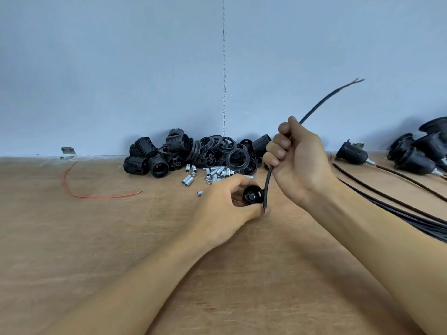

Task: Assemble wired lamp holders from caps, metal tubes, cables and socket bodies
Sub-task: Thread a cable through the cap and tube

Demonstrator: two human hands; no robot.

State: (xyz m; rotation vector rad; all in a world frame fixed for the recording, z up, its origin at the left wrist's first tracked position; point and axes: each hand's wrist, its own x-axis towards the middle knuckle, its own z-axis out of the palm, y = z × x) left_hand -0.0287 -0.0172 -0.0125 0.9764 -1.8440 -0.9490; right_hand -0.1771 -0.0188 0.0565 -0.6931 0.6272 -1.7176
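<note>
Head view, one entry: assembly in progress at a wooden bench (121,238). Left hand (225,206) grips a black socket cap (252,195) just above the bench, its open inner face turned toward the camera. Right hand (298,160) is closed in a fist round a black cable (267,187); one stripped end rises up and to the right, and the other hangs beside the cap, touching or nearly touching the left thumb. Stock behind: a heap of black socket bodies (154,160) and threaded rings (235,159) against the wall, with loose metal tubes (212,172) in front. Right of the bench: finished wired lamp holders (352,153) and spare cables (399,209). Left: one stray red wire (72,189). Step judged: feeding the cable through the cap. Next move calls for aiming the lower end at the cap's centre hole while the left hand steadies it. Whether a tube is already fitted cannot be told.
</note>
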